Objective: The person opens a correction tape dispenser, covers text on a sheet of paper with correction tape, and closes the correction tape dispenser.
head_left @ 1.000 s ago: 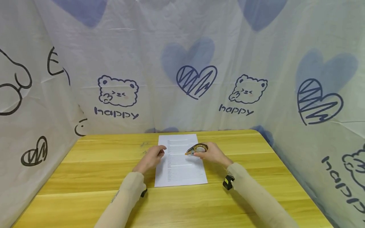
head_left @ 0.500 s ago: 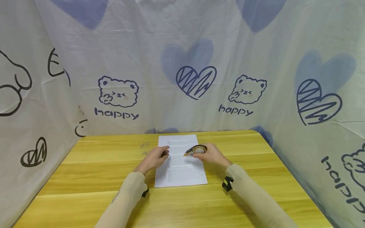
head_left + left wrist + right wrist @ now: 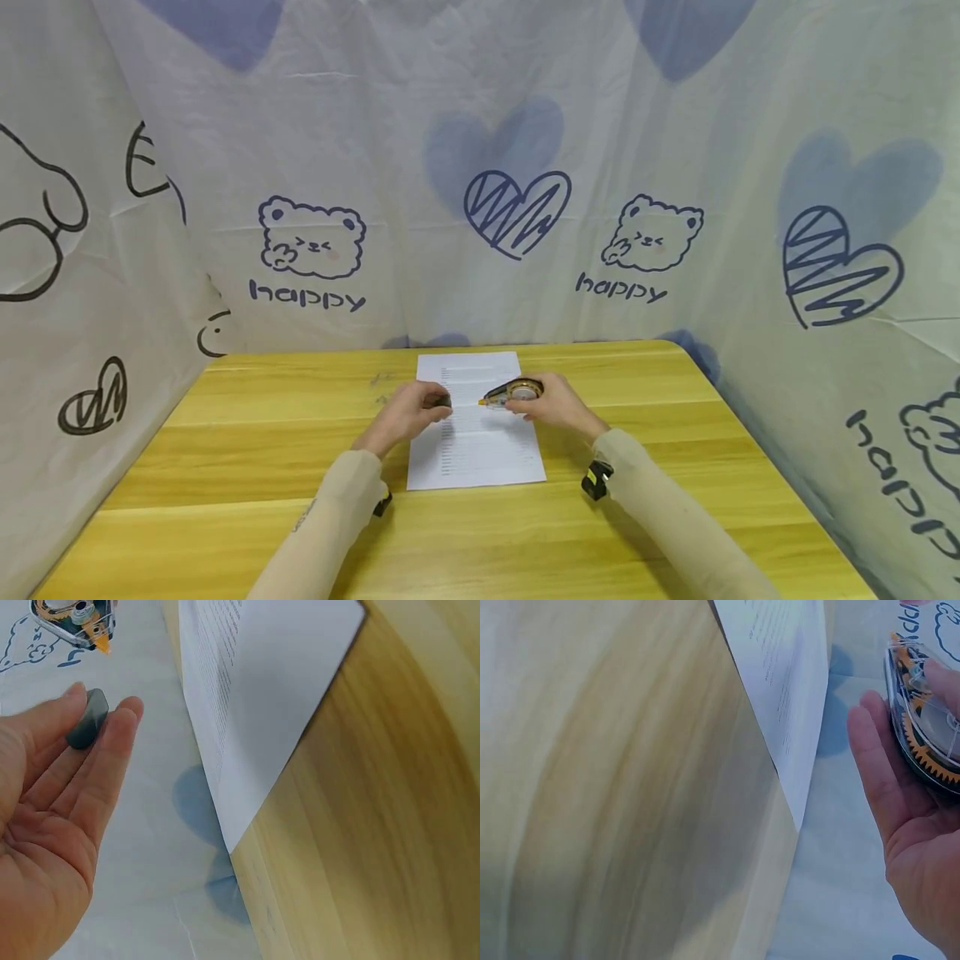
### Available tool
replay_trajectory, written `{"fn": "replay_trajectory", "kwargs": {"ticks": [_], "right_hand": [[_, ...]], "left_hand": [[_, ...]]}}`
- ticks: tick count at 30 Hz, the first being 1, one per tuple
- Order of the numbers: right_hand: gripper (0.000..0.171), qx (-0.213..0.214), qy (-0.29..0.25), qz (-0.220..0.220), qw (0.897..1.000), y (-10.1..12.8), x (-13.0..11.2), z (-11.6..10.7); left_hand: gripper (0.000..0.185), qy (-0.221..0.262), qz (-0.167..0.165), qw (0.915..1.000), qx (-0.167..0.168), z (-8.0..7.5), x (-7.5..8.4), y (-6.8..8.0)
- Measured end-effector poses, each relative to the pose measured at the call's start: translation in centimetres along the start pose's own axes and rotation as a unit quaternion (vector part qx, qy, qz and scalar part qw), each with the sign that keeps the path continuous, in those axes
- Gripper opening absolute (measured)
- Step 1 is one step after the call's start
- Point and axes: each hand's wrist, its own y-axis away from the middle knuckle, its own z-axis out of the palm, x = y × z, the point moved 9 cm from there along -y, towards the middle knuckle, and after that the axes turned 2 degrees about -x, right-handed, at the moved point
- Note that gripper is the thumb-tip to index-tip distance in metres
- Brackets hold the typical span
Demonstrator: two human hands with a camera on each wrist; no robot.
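My right hand grips a correction tape dispenser over the sheet, its orange tip pointing left. In the right wrist view, the dispenser shows a clear and dark casing with an orange toothed wheel inside, the thumb laid on its side. Between thumb and fingers, my left hand pinches a small dark cap, held a short way left of the dispenser's tip. Below both hands a printed sheet of paper lies on the table, partly covered by the left hand and the dispenser.
The wooden table has rounded far corners. A white curtain with blue hearts, bear drawings and "happy" lettering hangs behind it and along both sides. Black cameras are strapped at both wrists, including a wrist camera on the right.
My left hand has moved right over the sheet, and the dark cap in its fingers has come into clearer view. The dispenser has shifted slightly left and levelled out a little.
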Motion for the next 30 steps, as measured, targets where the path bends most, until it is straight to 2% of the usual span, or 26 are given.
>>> {"fn": "replay_trajectory", "kwargs": {"ticks": [6,15,20,30], "right_hand": [[0.04,0.006,-0.003,-0.014,1.0,0.0,-0.4,0.0],[0.039,0.014,0.011,-0.032,0.999,-0.2,-1.1,0.0],[0.039,0.0,0.01,-0.053,0.999,-0.2,-1.6,0.2],[0.035,-0.043,-0.032,-0.068,0.996,-0.3,-2.4,1.4]], "left_hand": [[0.025,-0.002,0.006,1.0,-0.007,0.3,0.2,0.0],[0.027,0.016,0.015,0.9998,0.004,0.3,0.9,-0.3],[0.028,0.013,0.027,0.9996,0.003,0.5,1.5,-0.5],[0.025,0.021,0.047,0.9986,0.0,1.0,2.5,-0.7]]}}
